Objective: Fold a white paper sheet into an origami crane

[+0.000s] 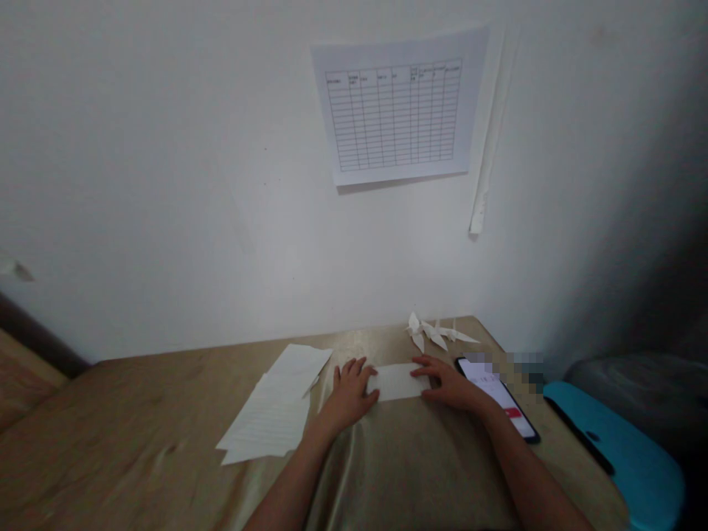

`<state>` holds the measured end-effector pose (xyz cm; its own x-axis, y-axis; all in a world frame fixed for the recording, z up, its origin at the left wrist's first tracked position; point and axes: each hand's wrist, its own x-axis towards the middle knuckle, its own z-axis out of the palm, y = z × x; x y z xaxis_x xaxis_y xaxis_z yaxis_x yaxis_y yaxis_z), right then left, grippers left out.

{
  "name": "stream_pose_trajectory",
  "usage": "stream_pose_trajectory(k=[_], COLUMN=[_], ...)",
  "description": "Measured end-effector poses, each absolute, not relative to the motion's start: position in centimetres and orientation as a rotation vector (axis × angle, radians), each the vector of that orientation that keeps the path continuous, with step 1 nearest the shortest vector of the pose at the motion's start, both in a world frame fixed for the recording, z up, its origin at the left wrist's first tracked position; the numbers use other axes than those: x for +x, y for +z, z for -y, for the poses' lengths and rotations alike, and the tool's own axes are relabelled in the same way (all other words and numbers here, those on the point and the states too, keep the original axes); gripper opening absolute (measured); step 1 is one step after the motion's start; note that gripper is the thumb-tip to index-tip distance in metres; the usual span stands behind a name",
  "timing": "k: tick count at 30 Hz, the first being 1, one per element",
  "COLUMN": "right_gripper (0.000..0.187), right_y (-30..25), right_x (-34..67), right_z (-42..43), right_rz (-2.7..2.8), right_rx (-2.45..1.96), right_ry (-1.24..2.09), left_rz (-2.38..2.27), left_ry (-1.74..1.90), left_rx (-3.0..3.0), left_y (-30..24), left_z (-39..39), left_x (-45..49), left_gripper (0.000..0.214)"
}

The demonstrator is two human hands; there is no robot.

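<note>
A small white rectangle of lined paper (pixel 399 381), seemingly folded, lies flat on the cloth-covered table between my hands. My left hand (pixel 349 391) is at its left end, thumb near the lower corner and index finger at the upper one, other fingers spread on the cloth. At the right end, my right hand (pixel 447 382) has its fingers bent, with index finger and thumb on the paper's edges. Whether any fingertip is under the paper is hidden. Behind it sit several folded paper cranes (pixel 434 332).
Loose lined sheets (pixel 276 402) overlap left of my left forearm. A lit phone (pixel 517 417) lies beside my right forearm. Past the table's right edge is a blue case-like object (pixel 625 450). A wall with a printed table sheet (pixel 401 110) rises behind.
</note>
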<state>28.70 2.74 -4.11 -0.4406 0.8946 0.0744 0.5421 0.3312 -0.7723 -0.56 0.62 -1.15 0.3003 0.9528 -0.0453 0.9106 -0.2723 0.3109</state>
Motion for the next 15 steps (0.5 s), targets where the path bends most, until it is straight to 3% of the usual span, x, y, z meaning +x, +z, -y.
stream_pose_trajectory(k=[5, 11, 15], right_gripper=[0.056, 0.048, 0.033], right_y=[-3.5, -2.4, -2.2], right_x=[28.3, 27.8, 27.6], right_z=[-2.3, -1.6, -1.3], right_rz=[2.13, 2.163, 2.171], right_rx=[-1.284, -1.298, -1.286], right_ry=[0.864, 0.784, 0.767], left_rz=[-1.586, -1.508, -1.519], left_ry=[0.266, 0.31, 0.33], left_rx=[2.333, 2.333, 2.339], left_y=[-1.2, -1.1, -1.0], left_z=[-0.5, -0.7, -0.7], left_x=[0.1, 0.3, 0.6], left_gripper=[0.065, 0.055, 0.047])
